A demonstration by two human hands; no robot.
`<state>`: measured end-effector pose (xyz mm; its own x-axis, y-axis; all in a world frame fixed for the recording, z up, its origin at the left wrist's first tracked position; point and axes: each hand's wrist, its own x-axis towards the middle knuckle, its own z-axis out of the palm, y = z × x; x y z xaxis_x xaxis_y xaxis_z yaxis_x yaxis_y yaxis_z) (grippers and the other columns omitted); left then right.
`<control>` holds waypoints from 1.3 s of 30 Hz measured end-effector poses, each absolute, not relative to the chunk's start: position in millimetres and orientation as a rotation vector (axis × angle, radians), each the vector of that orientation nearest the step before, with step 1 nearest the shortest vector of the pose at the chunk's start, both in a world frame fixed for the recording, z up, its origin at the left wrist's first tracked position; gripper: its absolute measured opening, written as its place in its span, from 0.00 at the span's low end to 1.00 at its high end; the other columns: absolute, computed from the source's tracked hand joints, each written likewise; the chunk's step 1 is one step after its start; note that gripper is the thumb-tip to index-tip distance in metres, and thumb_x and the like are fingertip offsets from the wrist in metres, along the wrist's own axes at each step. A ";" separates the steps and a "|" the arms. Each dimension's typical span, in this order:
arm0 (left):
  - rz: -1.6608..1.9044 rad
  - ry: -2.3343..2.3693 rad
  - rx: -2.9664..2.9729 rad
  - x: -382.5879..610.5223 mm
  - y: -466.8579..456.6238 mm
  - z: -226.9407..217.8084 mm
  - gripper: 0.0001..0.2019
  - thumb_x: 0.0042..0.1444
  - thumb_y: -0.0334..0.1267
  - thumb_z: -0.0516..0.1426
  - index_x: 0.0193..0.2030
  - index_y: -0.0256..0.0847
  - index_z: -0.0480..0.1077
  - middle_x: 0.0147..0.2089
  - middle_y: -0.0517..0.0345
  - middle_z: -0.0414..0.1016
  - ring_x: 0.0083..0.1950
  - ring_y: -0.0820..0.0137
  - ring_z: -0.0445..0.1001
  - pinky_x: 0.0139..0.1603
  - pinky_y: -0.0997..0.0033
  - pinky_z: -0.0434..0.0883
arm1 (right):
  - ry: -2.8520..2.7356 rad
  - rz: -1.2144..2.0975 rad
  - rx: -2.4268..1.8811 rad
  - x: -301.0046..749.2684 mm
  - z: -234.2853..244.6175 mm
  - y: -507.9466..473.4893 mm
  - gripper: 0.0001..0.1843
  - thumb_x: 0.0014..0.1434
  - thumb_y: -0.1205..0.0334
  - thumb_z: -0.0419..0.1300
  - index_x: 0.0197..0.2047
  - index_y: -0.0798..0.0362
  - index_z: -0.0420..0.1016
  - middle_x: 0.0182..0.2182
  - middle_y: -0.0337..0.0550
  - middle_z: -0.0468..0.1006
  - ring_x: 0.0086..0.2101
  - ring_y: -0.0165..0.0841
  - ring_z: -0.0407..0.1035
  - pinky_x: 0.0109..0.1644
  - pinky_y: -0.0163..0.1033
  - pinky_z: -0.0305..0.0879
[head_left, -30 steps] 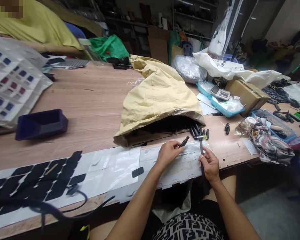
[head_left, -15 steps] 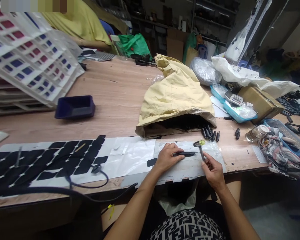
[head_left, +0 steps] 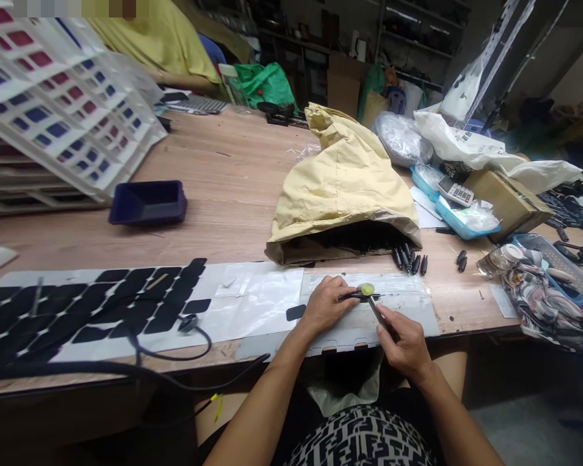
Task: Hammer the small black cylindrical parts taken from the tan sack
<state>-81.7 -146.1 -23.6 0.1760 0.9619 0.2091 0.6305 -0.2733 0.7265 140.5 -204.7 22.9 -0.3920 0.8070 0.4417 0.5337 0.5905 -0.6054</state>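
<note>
My left hand (head_left: 326, 301) is closed on a slim black part (head_left: 350, 298), its fingers pressing it against a grey sheet (head_left: 408, 310) at the table's front edge. In my right hand (head_left: 402, 340) is a small hammer (head_left: 367, 291) with a yellow-green face, gripped by its handle. The hammer's head is over the black part, close to my left fingertips; I cannot tell whether they touch. A black oval pad (head_left: 295, 312) lies just left of my left hand. Beyond both hands, a yellow cloth sack (head_left: 344, 175) lies with its dark mouth facing me.
Several black pieces (head_left: 411, 260) lie by the sack's mouth. To the left are a dark blue tray (head_left: 148, 204), a white crate (head_left: 78, 116) and a white sheet (head_left: 257, 304) bearing black pads, crossed by a cable (head_left: 189, 388). A glass jar (head_left: 498, 260) and bundled cloth (head_left: 547, 304) sit right.
My right hand has moved left and the hammer's head has come over the black part. My left hand stays in place on the part.
</note>
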 end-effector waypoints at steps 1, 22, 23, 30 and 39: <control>0.905 1.491 1.977 -81.4 -146.3 -23.0 0.09 0.58 0.41 0.62 0.44 0.49 0.82 0.37 0.57 0.74 0.43 0.64 0.66 0.45 0.63 0.66 | -2.111 0.479 -1.058 139.6 21.4 -204.7 0.28 0.63 0.70 0.57 0.65 0.49 0.71 0.50 0.49 0.82 0.48 0.41 0.79 0.54 0.46 0.76; 0.913 1.497 1.954 -81.6 -145.5 -23.1 0.10 0.58 0.41 0.61 0.44 0.47 0.82 0.36 0.56 0.75 0.42 0.62 0.68 0.44 0.63 0.67 | -1.759 0.702 -1.264 163.0 14.0 -186.9 0.22 0.61 0.63 0.61 0.58 0.53 0.78 0.33 0.42 0.79 0.27 0.31 0.71 0.32 0.36 0.71; 0.912 1.485 1.954 -83.1 -145.4 -21.9 0.10 0.58 0.42 0.61 0.43 0.47 0.82 0.36 0.55 0.75 0.43 0.62 0.68 0.44 0.63 0.67 | -1.669 0.756 -1.286 164.8 12.0 -182.8 0.22 0.61 0.61 0.62 0.58 0.54 0.78 0.30 0.40 0.77 0.25 0.29 0.69 0.29 0.35 0.69; 0.778 1.012 1.994 -91.2 -179.1 -0.5 0.07 0.56 0.42 0.64 0.41 0.50 0.82 0.46 0.55 0.76 0.51 0.61 0.69 0.55 0.60 0.68 | -1.259 0.996 -1.316 172.7 1.3 -169.3 0.26 0.59 0.56 0.63 0.58 0.58 0.76 0.24 0.35 0.73 0.21 0.28 0.64 0.26 0.35 0.64; 0.628 1.041 2.109 -83.8 -220.8 0.7 0.15 0.43 0.38 0.72 0.40 0.53 0.82 0.62 0.54 0.70 0.69 0.49 0.58 0.69 0.45 0.58 | -1.323 0.995 -1.333 170.1 1.7 -173.0 0.23 0.59 0.57 0.64 0.56 0.58 0.77 0.25 0.35 0.72 0.23 0.28 0.65 0.27 0.34 0.63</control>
